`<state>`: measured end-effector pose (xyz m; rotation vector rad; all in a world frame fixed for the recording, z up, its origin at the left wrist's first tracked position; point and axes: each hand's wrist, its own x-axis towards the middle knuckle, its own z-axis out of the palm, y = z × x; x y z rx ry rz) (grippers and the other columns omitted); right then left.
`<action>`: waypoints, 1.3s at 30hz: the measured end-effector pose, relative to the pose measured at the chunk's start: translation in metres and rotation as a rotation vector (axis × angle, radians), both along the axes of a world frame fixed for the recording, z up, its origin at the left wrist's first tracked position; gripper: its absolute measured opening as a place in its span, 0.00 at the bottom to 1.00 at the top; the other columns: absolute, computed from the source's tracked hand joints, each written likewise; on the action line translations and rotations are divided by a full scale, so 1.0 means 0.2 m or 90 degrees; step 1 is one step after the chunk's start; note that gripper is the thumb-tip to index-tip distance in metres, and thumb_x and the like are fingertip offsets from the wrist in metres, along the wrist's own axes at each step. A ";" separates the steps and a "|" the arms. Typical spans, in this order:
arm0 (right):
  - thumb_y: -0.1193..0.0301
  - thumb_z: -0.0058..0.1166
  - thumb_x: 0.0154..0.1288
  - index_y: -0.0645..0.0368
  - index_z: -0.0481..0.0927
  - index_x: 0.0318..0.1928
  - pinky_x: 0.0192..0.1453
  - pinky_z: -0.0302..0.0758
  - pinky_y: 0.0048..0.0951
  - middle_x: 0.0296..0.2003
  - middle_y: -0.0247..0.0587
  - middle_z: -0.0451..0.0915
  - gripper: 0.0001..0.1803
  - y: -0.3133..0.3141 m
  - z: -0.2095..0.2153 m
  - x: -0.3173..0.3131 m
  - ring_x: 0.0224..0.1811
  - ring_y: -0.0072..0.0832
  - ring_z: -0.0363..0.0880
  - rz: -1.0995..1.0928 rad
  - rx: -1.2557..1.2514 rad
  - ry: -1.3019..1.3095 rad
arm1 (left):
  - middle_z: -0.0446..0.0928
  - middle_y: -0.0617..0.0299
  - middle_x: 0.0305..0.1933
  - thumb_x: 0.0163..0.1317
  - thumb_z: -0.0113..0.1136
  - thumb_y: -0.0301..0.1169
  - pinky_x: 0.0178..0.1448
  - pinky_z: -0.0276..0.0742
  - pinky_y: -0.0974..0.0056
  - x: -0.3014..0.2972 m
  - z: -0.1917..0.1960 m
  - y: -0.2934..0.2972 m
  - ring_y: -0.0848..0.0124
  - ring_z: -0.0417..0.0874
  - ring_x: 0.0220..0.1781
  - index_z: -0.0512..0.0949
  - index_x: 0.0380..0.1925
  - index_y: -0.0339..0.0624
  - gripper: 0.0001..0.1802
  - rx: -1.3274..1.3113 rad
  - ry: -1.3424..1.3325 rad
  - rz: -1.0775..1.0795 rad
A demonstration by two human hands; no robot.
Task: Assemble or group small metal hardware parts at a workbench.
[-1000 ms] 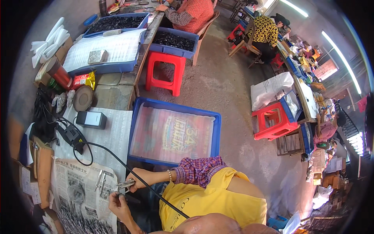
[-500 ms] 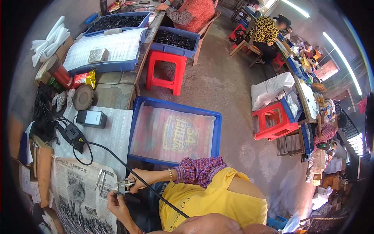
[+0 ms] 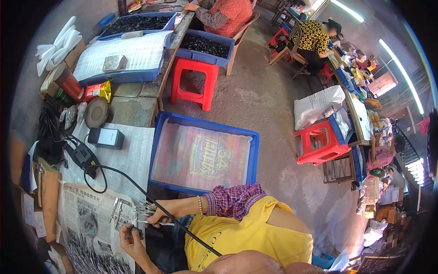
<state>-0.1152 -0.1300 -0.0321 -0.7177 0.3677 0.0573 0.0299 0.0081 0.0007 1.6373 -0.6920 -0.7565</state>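
My right hand (image 3: 159, 216) is closed around a bundle of thin metal sticks (image 3: 145, 208) that fan out past its fingers. A pale slim stick lies crosswise at its fingertips. Just left of it and nearer to me, my left hand (image 3: 130, 241) has curled, pinched fingers with something dark at their tips, too small to name. Both hands are by the edge of a newspaper (image 3: 75, 205) on the table. Lying on the newspaper are slim metal tools (image 3: 117, 209), a round clear item (image 3: 87, 223) and a heap of thin metal sticks (image 3: 98, 260).
A blue tray (image 3: 257, 157) lined with a printed sheet stands right of the table. A black cable (image 3: 132, 180) crosses above my right hand. A grey box (image 3: 106, 138) sits farther back. Red stools (image 3: 211, 82) stand beyond; other people (image 3: 228, 18) sit at far tables.
My left hand has shifted slightly left, away from the right hand. The metal sticks in my right hand have turned and now spread out more visibly, with one pale stick lying crosswise.
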 end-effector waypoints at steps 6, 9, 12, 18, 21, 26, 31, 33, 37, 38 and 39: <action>0.67 0.60 0.56 0.59 0.75 0.28 0.18 0.65 0.19 0.20 0.28 0.73 0.10 0.03 0.05 -0.03 0.17 0.16 0.67 -0.097 0.270 0.018 | 0.71 0.66 0.25 0.58 0.54 0.22 0.27 0.63 0.77 -0.03 0.03 0.01 0.81 0.70 0.23 0.71 0.35 0.36 0.05 0.002 0.011 0.000; 0.67 0.60 0.57 0.57 0.75 0.28 0.16 0.61 0.19 0.16 0.26 0.67 0.09 0.01 0.08 -0.06 0.14 0.16 0.63 -0.136 0.215 0.088 | 0.70 0.66 0.24 0.58 0.54 0.22 0.27 0.63 0.77 -0.04 0.03 0.02 0.81 0.70 0.23 0.72 0.35 0.36 0.05 -0.002 0.013 -0.009; 0.67 0.60 0.56 0.55 0.73 0.25 0.14 0.49 0.19 0.12 0.23 0.62 0.10 -0.03 0.10 -0.04 0.11 0.13 0.53 -0.078 0.045 0.075 | 0.70 0.66 0.24 0.58 0.53 0.21 0.27 0.63 0.77 0.03 -0.01 0.04 0.81 0.70 0.23 0.72 0.35 0.36 0.05 0.006 0.010 0.003; 0.71 0.61 0.55 0.57 0.77 0.35 0.14 0.49 0.18 0.16 0.24 0.67 0.08 -0.04 0.06 -0.03 0.12 0.11 0.55 -0.037 -0.046 0.131 | 0.76 0.62 0.23 0.51 0.55 0.22 0.29 0.68 0.73 0.09 0.08 0.09 0.80 0.73 0.23 0.78 0.34 0.35 0.09 0.123 -0.159 0.005; 0.70 0.63 0.52 0.60 0.78 0.34 0.15 0.49 0.16 0.15 0.23 0.66 0.11 -0.06 0.17 -0.03 0.12 0.09 0.56 -0.038 -0.122 0.161 | 0.79 0.58 0.26 0.50 0.57 0.24 0.31 0.70 0.71 0.17 0.28 0.03 0.74 0.77 0.24 0.79 0.33 0.36 0.08 0.161 -0.359 0.026; 0.74 0.63 0.51 0.61 0.80 0.36 0.20 0.58 0.16 0.20 0.26 0.74 0.11 -0.01 0.17 0.05 0.17 0.11 0.63 0.042 -0.341 0.085 | 0.79 0.52 0.30 0.51 0.57 0.26 0.32 0.72 0.66 0.46 0.30 0.14 0.62 0.79 0.26 0.80 0.31 0.36 0.08 0.191 -0.427 0.124; 0.76 0.63 0.47 0.62 0.81 0.36 0.33 0.71 0.25 0.29 0.42 0.80 0.12 -0.07 0.13 0.05 0.28 0.29 0.78 -0.033 -0.633 -0.036 | 0.79 0.52 0.30 0.49 0.57 0.24 0.35 0.73 0.64 0.69 0.18 0.05 0.61 0.80 0.30 0.80 0.31 0.36 0.08 0.208 -0.607 0.116; 0.76 0.62 0.46 0.62 0.80 0.35 0.34 0.72 0.29 0.31 0.45 0.78 0.12 -0.11 0.19 0.08 0.30 0.40 0.78 -0.021 -0.722 -0.060 | 0.79 0.51 0.31 0.48 0.57 0.24 0.38 0.74 0.61 0.75 0.14 0.00 0.56 0.80 0.32 0.80 0.31 0.36 0.09 0.230 -0.638 0.113; 0.78 0.58 0.45 0.61 0.80 0.33 0.34 0.72 0.32 0.30 0.44 0.77 0.10 -0.16 0.23 0.16 0.31 0.43 0.77 -0.062 -0.904 -0.085 | 0.77 0.51 0.30 0.47 0.55 0.23 0.42 0.73 0.56 0.77 0.00 -0.10 0.52 0.77 0.36 0.79 0.30 0.38 0.09 0.236 -0.693 0.063; 0.78 0.58 0.45 0.61 0.80 0.34 0.35 0.73 0.31 0.31 0.43 0.77 0.11 -0.17 0.23 0.19 0.31 0.42 0.77 -0.086 -0.950 -0.099 | 0.76 0.52 0.29 0.47 0.54 0.23 0.42 0.73 0.55 0.76 -0.01 -0.11 0.53 0.76 0.37 0.79 0.30 0.38 0.09 0.245 -0.714 0.077; 0.78 0.58 0.45 0.61 0.80 0.34 0.35 0.73 0.31 0.31 0.43 0.77 0.11 -0.17 0.23 0.22 0.31 0.42 0.77 -0.086 -0.949 -0.094 | 0.76 0.52 0.29 0.47 0.54 0.23 0.42 0.73 0.55 0.76 -0.02 -0.11 0.53 0.76 0.37 0.79 0.30 0.38 0.09 0.245 -0.711 0.072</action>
